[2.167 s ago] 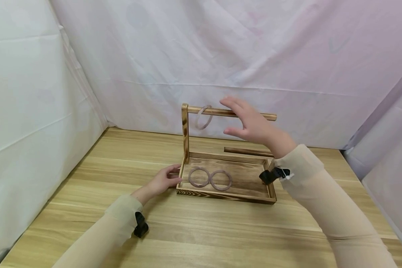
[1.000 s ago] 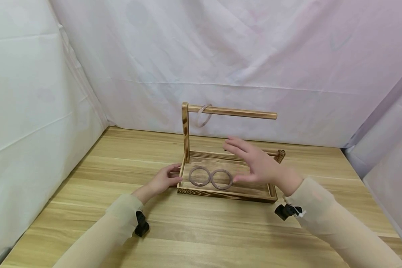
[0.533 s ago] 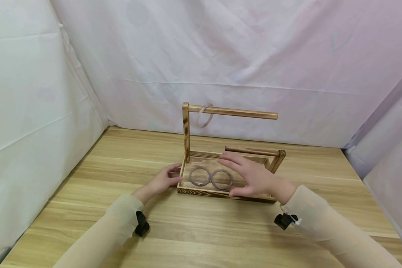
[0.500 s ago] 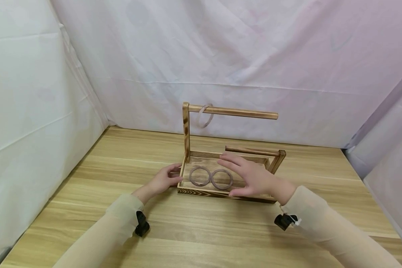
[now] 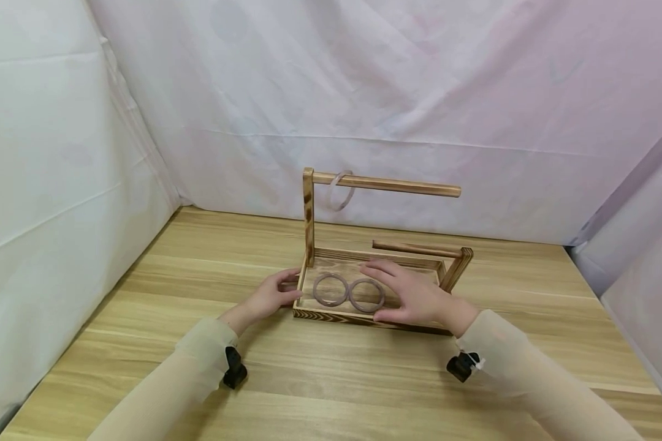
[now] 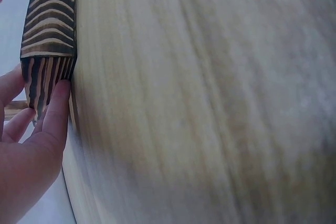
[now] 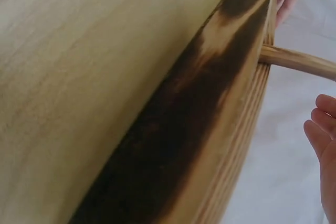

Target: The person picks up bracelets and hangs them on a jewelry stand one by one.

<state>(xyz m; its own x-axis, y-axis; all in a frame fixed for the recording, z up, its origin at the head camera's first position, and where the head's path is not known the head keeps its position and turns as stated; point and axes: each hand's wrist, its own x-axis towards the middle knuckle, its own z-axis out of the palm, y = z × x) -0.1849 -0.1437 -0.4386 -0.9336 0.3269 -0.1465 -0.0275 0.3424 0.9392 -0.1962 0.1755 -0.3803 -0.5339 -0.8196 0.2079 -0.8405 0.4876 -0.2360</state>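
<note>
Tabletop bears tray; left hand braces it, unclenched; right hand, fingers apart, should pinch nearer ring.

A light wood-grain table runs back to a creased, pink-tinged fabric backdrop, between a left-side cloth and a right-side cloth.

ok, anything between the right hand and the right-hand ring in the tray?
Nothing visible. In the head view the right hand, thumb and fingers apart, is just right of the right-hand ring, over the tray. The other ring is on the ring's left, out of the way. Contact can't be told.
</note>
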